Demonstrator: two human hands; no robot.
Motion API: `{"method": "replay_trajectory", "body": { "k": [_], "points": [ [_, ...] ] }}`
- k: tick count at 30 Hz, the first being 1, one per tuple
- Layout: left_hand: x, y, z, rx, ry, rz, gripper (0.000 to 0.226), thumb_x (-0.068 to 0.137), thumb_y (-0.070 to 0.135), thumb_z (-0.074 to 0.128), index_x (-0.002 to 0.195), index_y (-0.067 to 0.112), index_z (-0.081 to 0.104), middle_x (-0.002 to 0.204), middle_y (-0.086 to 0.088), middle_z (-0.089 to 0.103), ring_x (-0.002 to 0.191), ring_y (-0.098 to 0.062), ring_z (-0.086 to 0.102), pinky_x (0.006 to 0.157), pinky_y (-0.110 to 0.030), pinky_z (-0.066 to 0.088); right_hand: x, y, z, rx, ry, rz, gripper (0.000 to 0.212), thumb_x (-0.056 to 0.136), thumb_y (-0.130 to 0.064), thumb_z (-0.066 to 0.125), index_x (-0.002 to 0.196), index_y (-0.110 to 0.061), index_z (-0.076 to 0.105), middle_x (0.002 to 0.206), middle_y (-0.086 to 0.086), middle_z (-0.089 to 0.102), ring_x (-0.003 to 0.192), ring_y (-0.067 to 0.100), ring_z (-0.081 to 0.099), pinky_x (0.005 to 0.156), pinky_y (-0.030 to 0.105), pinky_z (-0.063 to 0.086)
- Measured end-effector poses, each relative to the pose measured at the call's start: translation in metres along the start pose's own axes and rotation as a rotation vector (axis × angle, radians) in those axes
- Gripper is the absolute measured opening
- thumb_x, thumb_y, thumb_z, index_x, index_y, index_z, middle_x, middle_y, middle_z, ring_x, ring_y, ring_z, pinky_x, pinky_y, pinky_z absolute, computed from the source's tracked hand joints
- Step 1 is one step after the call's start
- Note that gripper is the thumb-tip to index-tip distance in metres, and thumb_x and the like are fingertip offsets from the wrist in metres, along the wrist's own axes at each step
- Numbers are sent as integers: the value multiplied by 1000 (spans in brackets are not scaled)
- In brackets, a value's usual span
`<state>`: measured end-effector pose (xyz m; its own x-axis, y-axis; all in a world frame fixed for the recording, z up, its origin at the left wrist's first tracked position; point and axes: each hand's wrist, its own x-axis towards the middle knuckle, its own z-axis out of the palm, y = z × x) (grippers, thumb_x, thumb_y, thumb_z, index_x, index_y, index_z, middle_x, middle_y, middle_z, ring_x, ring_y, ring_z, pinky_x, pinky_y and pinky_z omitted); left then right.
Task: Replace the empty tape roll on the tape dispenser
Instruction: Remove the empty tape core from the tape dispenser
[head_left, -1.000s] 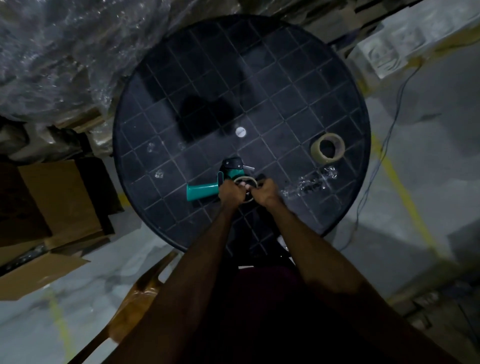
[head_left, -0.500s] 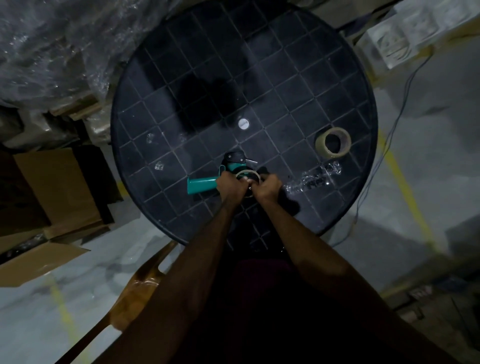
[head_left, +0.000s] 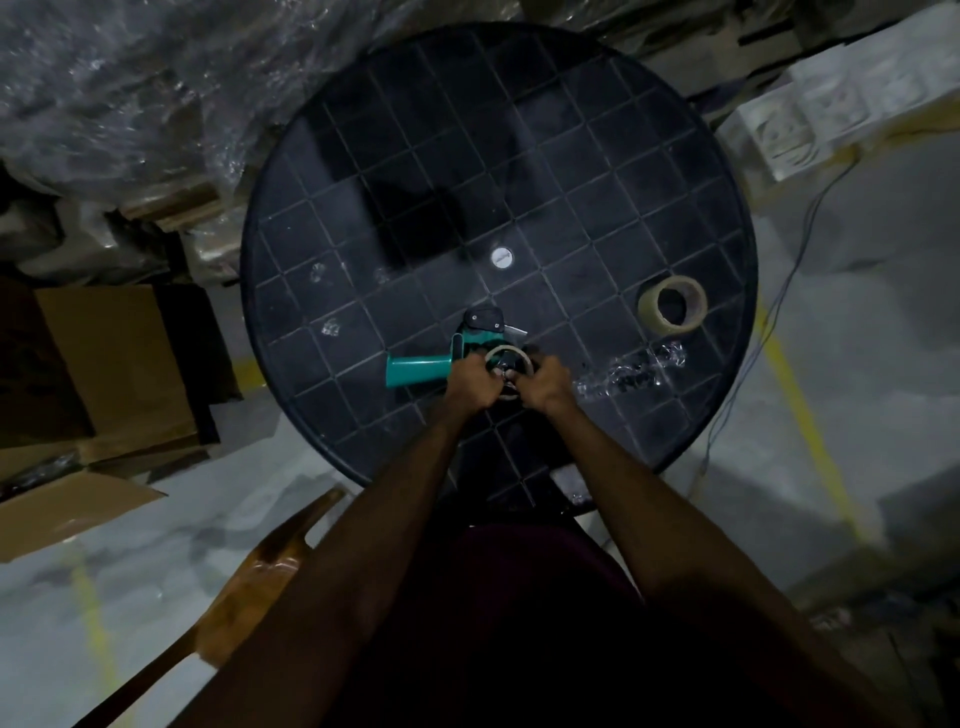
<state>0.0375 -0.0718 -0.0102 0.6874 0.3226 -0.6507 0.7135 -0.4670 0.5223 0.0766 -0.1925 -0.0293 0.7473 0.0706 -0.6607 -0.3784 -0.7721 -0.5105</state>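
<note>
A teal tape dispenser (head_left: 415, 368) lies on the round black table (head_left: 571, 156), its handle pointing left and its black head toward the table's middle. On its hub sits a thin pale ring, the empty tape roll (head_left: 506, 354). My left hand (head_left: 475, 382) grips the ring's left side and my right hand (head_left: 545, 387) grips its right side, fingers closed around it. A full beige tape roll (head_left: 693, 301) lies flat on the table to the right, apart from both hands.
Crumpled clear tape scraps (head_left: 631, 374) lie right of my right hand. A small white cap (head_left: 502, 256) marks the table's centre. Cardboard boxes (head_left: 119, 364) stand left, plastic-wrapped goods (head_left: 130, 88) at the back left, a cable (head_left: 769, 322) hangs right.
Both hands stay closed on the ring at the dispenser's hub, with only small shifts. The camera has moved slightly.
</note>
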Motion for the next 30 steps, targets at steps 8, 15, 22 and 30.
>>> {"method": "replay_trajectory", "body": {
  "k": [8, 15, 22, 30],
  "points": [
    [1, -9, 6, -71, 111, -20, 28, 74, 29, 70, 93, 9, 76, 83, -11, 77, 77, -26, 73, 71, -38, 62, -5, -6, 9, 96, 129, 107, 38, 77, -19, 83, 111, -5, 74, 100, 15, 75, 91, 24, 71, 68, 21, 45],
    [-16, -1, 2, -66, 159, -9, 24, 76, 18, 77, 99, 10, 74, 87, -8, 76, 73, -21, 72, 69, -36, 63, -11, -8, 9, 9, 234, 37, 29, 77, -14, 81, 106, -13, 77, 94, 10, 78, 77, 16, 72, 59, 15, 45],
    [-24, -10, -27, -178, 116, 38, 29, 83, 20, 58, 109, 14, 70, 94, -15, 76, 82, -30, 72, 77, -35, 58, -32, -30, 3, 0, 216, -195, 35, 84, -28, 72, 116, -16, 72, 107, 19, 69, 99, 28, 64, 86, 21, 44],
    [-34, -58, -104, -205, 261, 42, 50, 73, 22, 43, 115, 11, 69, 110, -20, 73, 105, -38, 66, 100, -47, 48, -45, -98, 46, -19, 102, -382, 40, 80, -12, 70, 119, -16, 68, 115, 17, 63, 108, 29, 60, 100, 31, 46]
  ]
}}
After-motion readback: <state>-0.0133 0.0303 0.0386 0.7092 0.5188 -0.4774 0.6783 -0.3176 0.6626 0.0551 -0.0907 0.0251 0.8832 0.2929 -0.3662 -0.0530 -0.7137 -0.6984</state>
